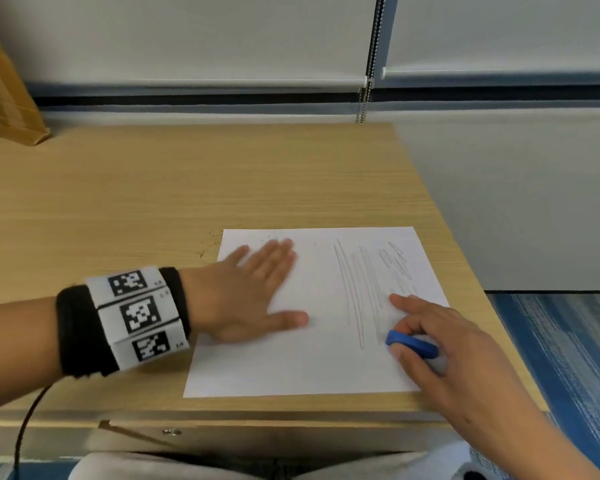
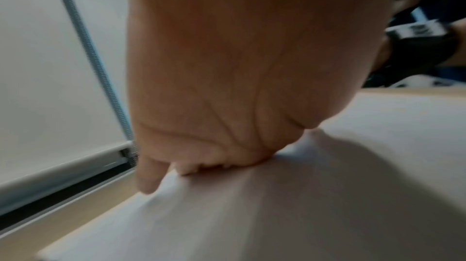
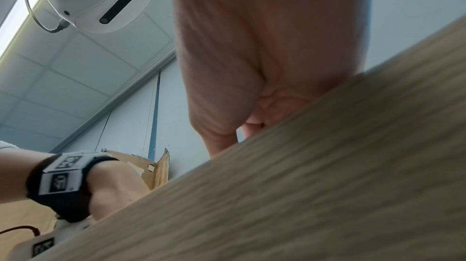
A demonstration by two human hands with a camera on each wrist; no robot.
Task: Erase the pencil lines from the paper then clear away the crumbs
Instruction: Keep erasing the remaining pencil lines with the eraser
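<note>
A white sheet of paper (image 1: 309, 362) lies on the wooden desk (image 1: 153, 188) near its front right corner. Grey pencil lines (image 1: 361, 292) run down the sheet's right half. Dark crumbs (image 1: 271, 235) speckle the sheet's top left edge and the desk beside it. My left hand (image 1: 253, 292) lies flat on the sheet's left half, fingers spread; in the left wrist view its palm (image 2: 227, 86) presses the paper (image 2: 252, 215). My right hand (image 1: 440, 337) pinches a blue eraser (image 1: 413, 344) against the paper at the lower end of the lines. In the right wrist view the desk edge (image 3: 302, 185) hides the eraser.
A brown cardboard box (image 1: 4, 91) leans at the desk's back left corner. A blind's bead chain (image 1: 368, 74) hangs behind the desk. The desk's right edge drops to blue carpet (image 1: 568, 358). A drawer front (image 1: 174, 433) runs under the near edge.
</note>
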